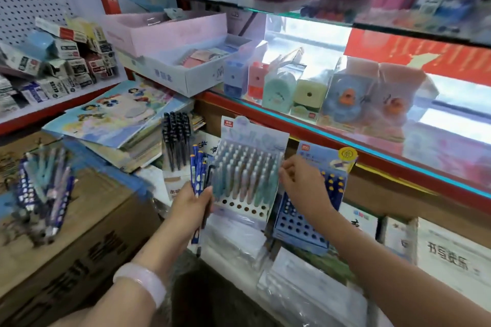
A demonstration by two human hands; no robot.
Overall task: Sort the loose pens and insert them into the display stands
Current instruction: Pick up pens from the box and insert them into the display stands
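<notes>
We are gripping blue pens (197, 167) in our left hand (191, 204); our right hand (300, 183) is pinching the pale stand's (247, 210) edge.

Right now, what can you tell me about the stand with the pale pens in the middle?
The pale pen stand is a tilted white block of round holes with a tall printed backing card bearing a red label. Pastel green, blue and grey pens fill most holes; the front row and a few more are empty. It sits on plastic-wrapped packs below the glass shelf. The right hand touches its right edge; the left hand holds blue pens beside it.
</notes>
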